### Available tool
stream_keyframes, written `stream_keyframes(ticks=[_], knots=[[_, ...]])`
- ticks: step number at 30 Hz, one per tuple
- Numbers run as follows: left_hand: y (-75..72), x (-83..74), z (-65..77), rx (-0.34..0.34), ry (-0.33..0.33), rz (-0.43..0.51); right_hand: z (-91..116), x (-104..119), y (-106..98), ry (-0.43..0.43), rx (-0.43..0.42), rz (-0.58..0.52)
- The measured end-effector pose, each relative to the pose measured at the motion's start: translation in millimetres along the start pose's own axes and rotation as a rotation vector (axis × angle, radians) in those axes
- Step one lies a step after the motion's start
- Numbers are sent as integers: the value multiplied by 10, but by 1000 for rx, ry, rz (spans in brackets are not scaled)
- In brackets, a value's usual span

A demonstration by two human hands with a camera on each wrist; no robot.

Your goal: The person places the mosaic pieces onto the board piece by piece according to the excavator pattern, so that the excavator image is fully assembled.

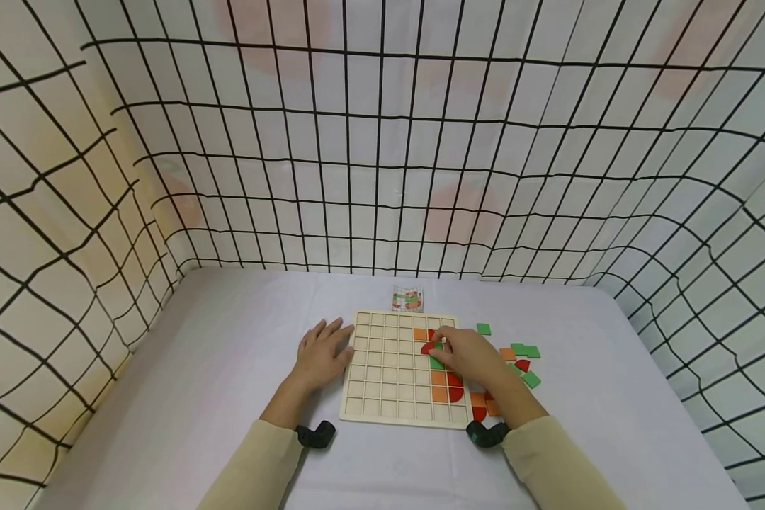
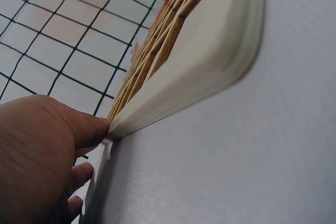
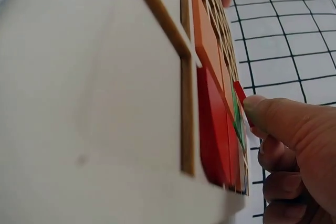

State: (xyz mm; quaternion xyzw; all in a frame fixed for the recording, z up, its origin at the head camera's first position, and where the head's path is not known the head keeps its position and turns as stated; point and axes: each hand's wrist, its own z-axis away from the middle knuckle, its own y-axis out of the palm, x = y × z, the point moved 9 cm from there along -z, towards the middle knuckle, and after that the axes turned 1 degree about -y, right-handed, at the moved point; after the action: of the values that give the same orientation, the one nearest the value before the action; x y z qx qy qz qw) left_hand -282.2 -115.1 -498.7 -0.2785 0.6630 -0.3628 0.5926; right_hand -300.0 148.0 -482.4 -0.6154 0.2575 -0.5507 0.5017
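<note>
A pale wooden grid board [image 1: 377,368] lies on the table, its right-hand cells partly filled with orange, green and red tiles. My right hand [image 1: 470,352] is over those cells and pinches a red rounded tile [image 3: 240,92] between thumb and fingers. Below it, an orange tile [image 1: 440,394] sits beside a red quarter-round tile [image 1: 455,394] in the grid. At the board's left edge, my left hand [image 1: 321,356] lies with fingers spread. Its thumb [image 2: 89,129] touches the rim in the left wrist view.
Loose green, orange and red tiles, among them a green one [image 1: 532,380], lie right of the board. More orange and red pieces [image 1: 479,411] lie near its lower right corner. A small pattern card [image 1: 408,299] is behind the board. Black wire mesh [image 1: 382,163] surrounds the table.
</note>
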Motion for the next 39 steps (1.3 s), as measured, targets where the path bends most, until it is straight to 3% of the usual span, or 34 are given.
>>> stream_keyframes(ticks=[32, 39], knots=[[-36, -24, -7, 6, -16, -6, -32, 105, 69, -67, -14, 43], [-22, -22, 4, 11, -18, -13, -16, 102, 77, -48, -5, 31]])
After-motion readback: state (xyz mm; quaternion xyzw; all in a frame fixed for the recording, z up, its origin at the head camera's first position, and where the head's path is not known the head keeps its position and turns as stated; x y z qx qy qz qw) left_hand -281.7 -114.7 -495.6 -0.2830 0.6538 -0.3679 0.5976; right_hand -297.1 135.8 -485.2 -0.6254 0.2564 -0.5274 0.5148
